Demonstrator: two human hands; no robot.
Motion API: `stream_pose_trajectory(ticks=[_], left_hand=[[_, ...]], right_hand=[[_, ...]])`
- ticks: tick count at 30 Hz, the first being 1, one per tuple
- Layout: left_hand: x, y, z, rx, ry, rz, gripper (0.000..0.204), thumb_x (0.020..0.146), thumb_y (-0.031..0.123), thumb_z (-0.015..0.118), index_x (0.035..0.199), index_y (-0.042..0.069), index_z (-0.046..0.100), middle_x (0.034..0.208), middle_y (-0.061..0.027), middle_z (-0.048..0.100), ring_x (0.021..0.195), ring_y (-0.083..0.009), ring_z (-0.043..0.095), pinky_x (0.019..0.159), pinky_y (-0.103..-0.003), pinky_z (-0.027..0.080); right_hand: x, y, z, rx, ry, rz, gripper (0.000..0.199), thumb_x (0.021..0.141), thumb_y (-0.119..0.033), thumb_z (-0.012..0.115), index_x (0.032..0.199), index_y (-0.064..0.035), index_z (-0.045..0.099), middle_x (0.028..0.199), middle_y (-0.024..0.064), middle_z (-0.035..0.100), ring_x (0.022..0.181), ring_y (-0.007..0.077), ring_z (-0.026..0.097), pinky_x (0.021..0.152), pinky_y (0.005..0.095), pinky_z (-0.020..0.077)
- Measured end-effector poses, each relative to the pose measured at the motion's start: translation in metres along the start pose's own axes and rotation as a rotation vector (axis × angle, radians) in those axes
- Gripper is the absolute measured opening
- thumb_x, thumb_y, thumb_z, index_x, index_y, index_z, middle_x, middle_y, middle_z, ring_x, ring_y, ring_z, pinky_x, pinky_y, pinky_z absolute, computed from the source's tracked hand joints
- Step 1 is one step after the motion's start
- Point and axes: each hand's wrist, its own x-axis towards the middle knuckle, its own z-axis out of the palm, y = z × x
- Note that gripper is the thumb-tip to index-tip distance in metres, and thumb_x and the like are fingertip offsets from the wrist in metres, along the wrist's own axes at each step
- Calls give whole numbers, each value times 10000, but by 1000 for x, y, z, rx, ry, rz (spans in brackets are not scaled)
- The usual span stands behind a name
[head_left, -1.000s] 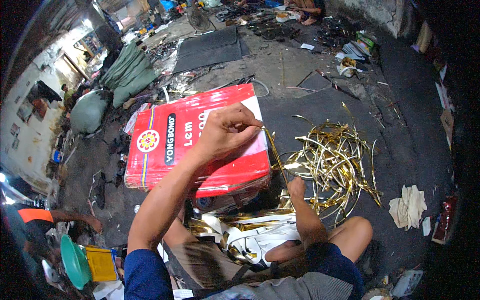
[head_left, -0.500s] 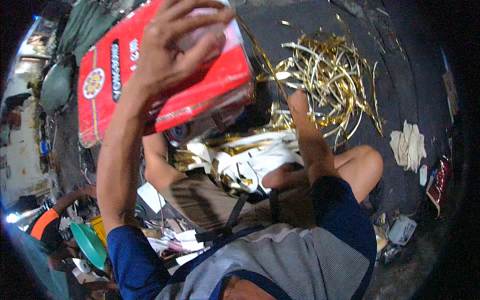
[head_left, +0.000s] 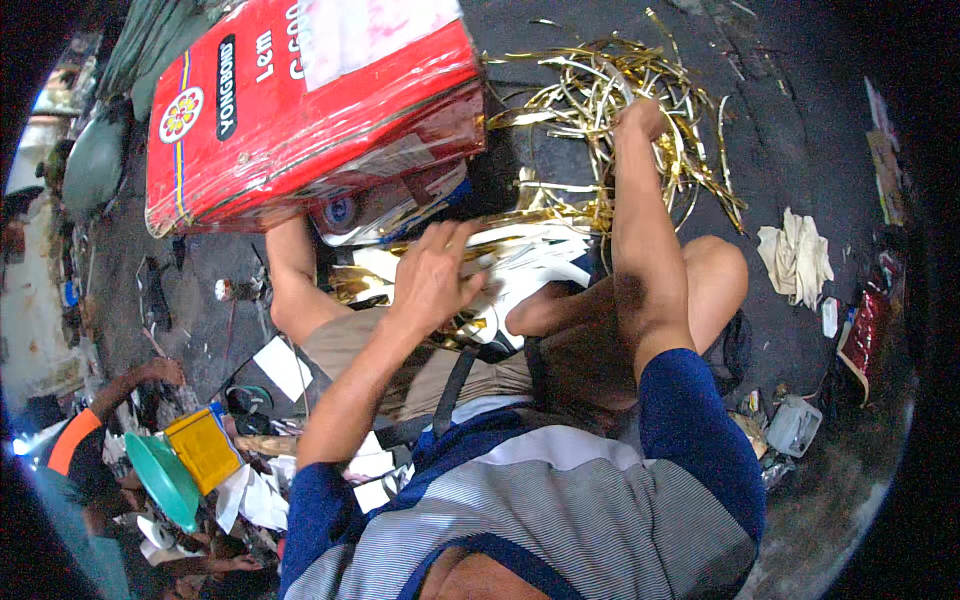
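Dark floor (head_left: 815,170) carries everything we inspect, with scraps spread along its edges. We find the red box (head_left: 400,135) directly in front of the seated person, flat side up and within easy reach; we judge that it is placed so to serve as a raised working surface. Its contents are hidden. Below its near edge shows another printed container (head_left: 385,212); whether it bears the box, we cannot tell.

Gold strips (head_left: 575,85) lie in a loose heap on the floor, right of the box. We note the right hand (head_left: 640,118) at this heap, fingers curled in; whether it grips any strip, we cannot tell. White strips (head_left: 535,250), mixed with gold ones, lie between the bent legs, probably kept close so that the feet and legs hem them in. Above their left part we find the left hand (head_left: 437,277), fingers loosely spread, gripping nothing that we can see; contact is unclear.

At lower left, we record a green basin (head_left: 160,485), tilted, beside a yellow container (head_left: 203,447). We cannot establish what either holds.
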Motion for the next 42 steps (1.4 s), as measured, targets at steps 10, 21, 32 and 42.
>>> stream_pose_trajectory(ticks=[10,21,32,42], left_hand=[[-37,45,-15,-756,36,-294,296,737,63,814,1017,24,729,855,-13,689,719,-99,572,707,-287,502],[-96,-25,-171,-784,254,-363,232,836,69,809,1034,-14,721,914,-57,729,784,-79,638,711,-216,501],[48,-109,-275,121,847,74,546,778,132,805,1303,95,659,1319,-161,637,1261,-323,577,1090,-428,453],[154,-26,-179,-465,546,134,215,791,140,778,929,-16,728,884,-176,693,795,-321,694,715,-400,553]], right_hand=[[-182,-210,-202,-90,-1608,-870,455,869,-335,790,1202,-47,675,1118,150,657,1134,281,619,998,394,491],[-150,-293,-204,-215,-1671,-508,233,969,-228,684,946,-1,733,758,3,674,722,88,617,659,295,504],[-227,-319,-54,-366,-1257,-1148,320,806,-199,787,1060,-9,748,871,125,756,775,177,707,738,339,562],[-219,-306,-55,-311,-1104,-1399,203,814,-274,792,917,-103,756,882,96,734,840,305,705,728,411,551]])
